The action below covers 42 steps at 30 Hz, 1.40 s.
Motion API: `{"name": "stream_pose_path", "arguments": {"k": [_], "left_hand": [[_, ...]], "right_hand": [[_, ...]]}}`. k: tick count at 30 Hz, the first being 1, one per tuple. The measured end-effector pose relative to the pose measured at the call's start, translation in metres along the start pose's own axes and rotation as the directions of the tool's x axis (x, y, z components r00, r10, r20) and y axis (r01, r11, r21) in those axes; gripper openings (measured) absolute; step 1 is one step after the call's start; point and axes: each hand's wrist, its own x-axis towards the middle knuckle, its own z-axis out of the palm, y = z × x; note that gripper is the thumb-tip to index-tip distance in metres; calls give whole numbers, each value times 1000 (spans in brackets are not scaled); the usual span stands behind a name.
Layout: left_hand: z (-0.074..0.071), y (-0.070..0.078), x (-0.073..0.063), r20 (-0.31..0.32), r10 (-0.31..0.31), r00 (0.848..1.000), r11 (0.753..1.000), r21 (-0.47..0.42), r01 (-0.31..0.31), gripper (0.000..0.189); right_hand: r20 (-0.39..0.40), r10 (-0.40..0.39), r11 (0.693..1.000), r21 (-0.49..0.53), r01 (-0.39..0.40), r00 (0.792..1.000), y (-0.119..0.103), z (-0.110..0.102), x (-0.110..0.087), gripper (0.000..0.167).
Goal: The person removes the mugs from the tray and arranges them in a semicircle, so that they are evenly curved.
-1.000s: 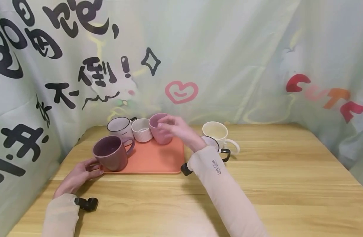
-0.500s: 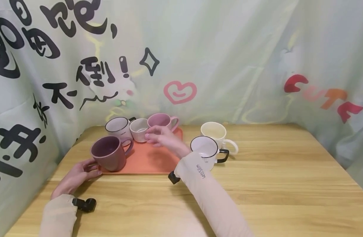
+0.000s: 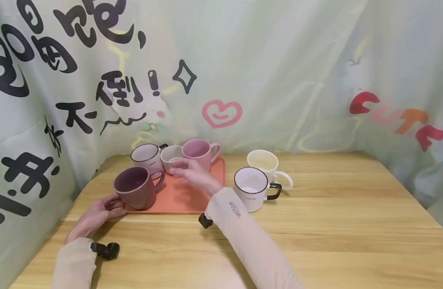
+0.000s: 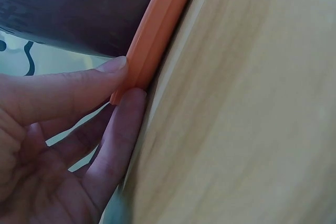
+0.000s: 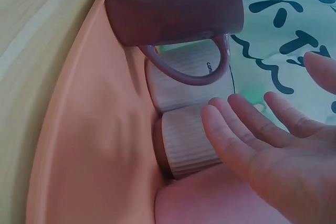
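Note:
My left hand (image 3: 96, 214) pinches the near left corner of an orange tray (image 3: 178, 200); the left wrist view shows the thumb on its rim and a finger (image 4: 123, 124) at its underside. Right beside that hand, a dark purple mug (image 3: 135, 188) stands upright on the tray. Over the tray hovers my right hand (image 3: 198, 176), its fingers spread and holding nothing. Its fingertips are close to a small white ribbed cup (image 5: 189, 145) and overlap it in the head view. Behind the hand stands a pink mug (image 3: 198, 150), partly hidden.
A white mug with a black rim (image 3: 145, 154) is at the tray's back left. On the wooden table right of the tray stand another white, black-handled mug (image 3: 252, 192) and a cream mug (image 3: 263, 160). A printed curtain (image 3: 279, 80) hangs behind the table.
My right hand has moved left and nearer from in front of the pink mug, exposing that mug's handle and the white mug on the table. The left hand stays at the tray corner.

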Motion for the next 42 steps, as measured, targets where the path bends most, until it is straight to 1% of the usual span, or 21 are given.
{"name": "stream_pose_path", "arguments": {"k": [5, 9, 13, 15, 18, 21, 22, 25, 29, 31, 33, 36, 38, 40, 42], "left_hand": [[-1, 0, 1, -1, -9, 1000, 1000, 20, 9, 65], [-1, -1, 2, 5, -7, 1000, 999, 37, 7, 66], [0, -1, 2, 10, -6, 1000, 1000, 31, 5, 66], [0, -1, 2, 10, -8, 1000, 999, 33, 8, 66], [-2, -2, 1, 7, -9, 1000, 999, 39, 9, 66], [-3, -4, 0, 6, -2, 1000, 1000, 26, 1, 66], [-3, -4, 0, 9, 3, 1000, 1000, 14, -3, 66], [-3, -4, 0, 12, 0, 1000, 1000, 16, -1, 66], [-2, -2, 2, 13, -13, 1000, 1000, 29, 12, 66], [-2, -2, 2, 13, -11, 1000, 1000, 25, 10, 66], [-1, -2, 2, 13, -8, 1000, 1000, 21, 8, 66], [-1, -2, 1, 14, -8, 1000, 1000, 21, 8, 67], [-1, -3, 1, 16, -6, 1000, 1000, 20, 6, 66], [-1, -3, 1, 17, -7, 1000, 1000, 22, 7, 66], [-1, -2, 1, 17, -9, 1000, 1000, 25, 8, 66]], "right_hand": [[32, 8, 995, 100, -11, 999, 0, 5, 8, 45], [27, 17, 991, 132, -20, 999, 6, 10, 14, 46], [18, 13, 998, 65, -14, 1000, 10, 16, 19, 50], [26, 5, 999, 45, -6, 1000, 12, 19, 22, 51], [36, -6, 999, 50, 4, 999, 15, 26, 24, 55], [38, -7, 998, 57, 5, 999, 16, 32, 25, 61], [35, -8, 999, 53, 6, 999, 16, 34, 26, 63], [15, -17, 1000, 10, 16, 1000, 16, 36, 26, 64], [-27, -40, 997, -72, 38, 999, 18, 37, 27, 53], [-38, -49, 994, -96, 45, 998, 19, 37, 28, 44], [-36, -41, 994, -102, 37, 999, 19, 37, 28, 34], [3, 2, 999, -45, -2, 1000, 21, 39, 26, 23], [30, 25, 1000, -11, -24, 999, 23, 41, 24, 18], [58, 24, 999, 36, -26, 998, 26, 44, 23, 16], [66, 6, 998, 64, -11, 998, 28, 47, 22, 14]]}}
